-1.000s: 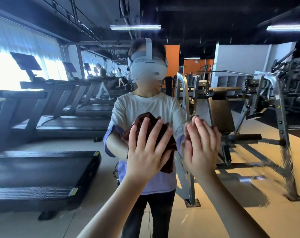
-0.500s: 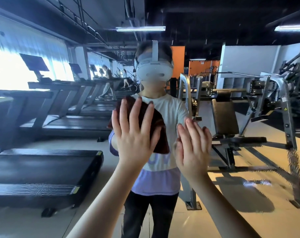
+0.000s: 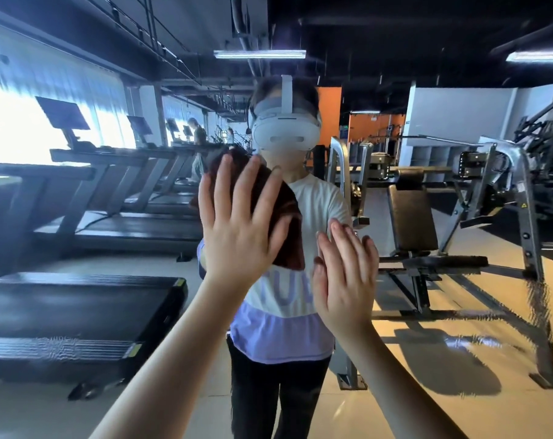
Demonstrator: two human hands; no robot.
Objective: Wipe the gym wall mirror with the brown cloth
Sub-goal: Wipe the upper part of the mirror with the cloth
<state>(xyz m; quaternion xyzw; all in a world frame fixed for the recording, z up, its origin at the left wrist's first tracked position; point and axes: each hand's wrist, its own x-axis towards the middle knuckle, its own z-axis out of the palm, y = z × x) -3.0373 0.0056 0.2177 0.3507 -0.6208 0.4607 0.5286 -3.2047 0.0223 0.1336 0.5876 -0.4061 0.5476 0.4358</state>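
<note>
The wall mirror (image 3: 459,312) fills the whole view and reflects the gym and me. My left hand (image 3: 237,229) lies flat with fingers spread, pressing the brown cloth (image 3: 288,217) against the glass at about chest to chin height of my reflection. The cloth sticks out above and to the right of the palm and hangs down at its right edge. My right hand (image 3: 345,280) is flat with straight fingers on the bare glass, just right of and below the cloth, holding nothing.
In the mirror I see a row of treadmills (image 3: 79,305) at the left, a weight bench machine (image 3: 427,223) with a steel frame at the right, a tiled floor, and people on far treadmills. The glass shows rippled streaks low at the right (image 3: 538,299).
My left hand has slid the cloth up and to the left across the glass. My right hand has stayed flat on the mirror and shifted slightly left and down.
</note>
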